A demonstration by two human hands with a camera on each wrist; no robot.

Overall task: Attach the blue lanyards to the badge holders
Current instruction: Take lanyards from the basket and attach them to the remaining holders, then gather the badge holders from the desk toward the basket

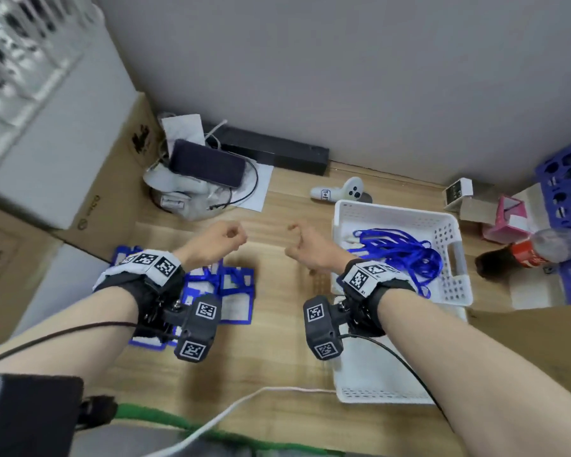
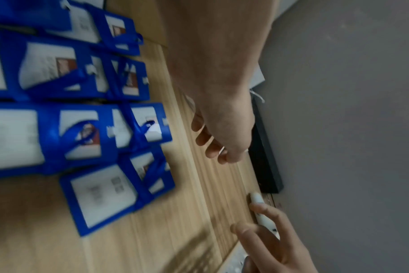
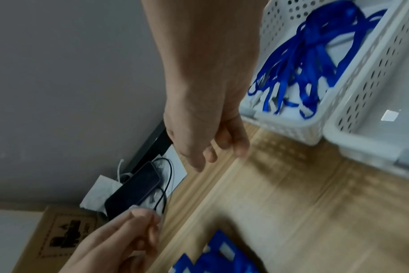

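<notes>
Several blue badge holders with lanyards tied on lie in a pile on the wooden table, under my left wrist; the left wrist view shows them close up. Loose blue lanyards lie tangled in a white perforated basket to the right, and the right wrist view shows the lanyards too. My left hand hovers above the table with its fingers curled into a loose fist, holding nothing. My right hand hovers beside it, left of the basket, fingers relaxed and half bent, also holding nothing.
A second white basket sits in front of the first. At the back lie a phone on papers and cables, a black bar and a white controller. A cardboard box stands left. A cola bottle and a blue crate are on the right.
</notes>
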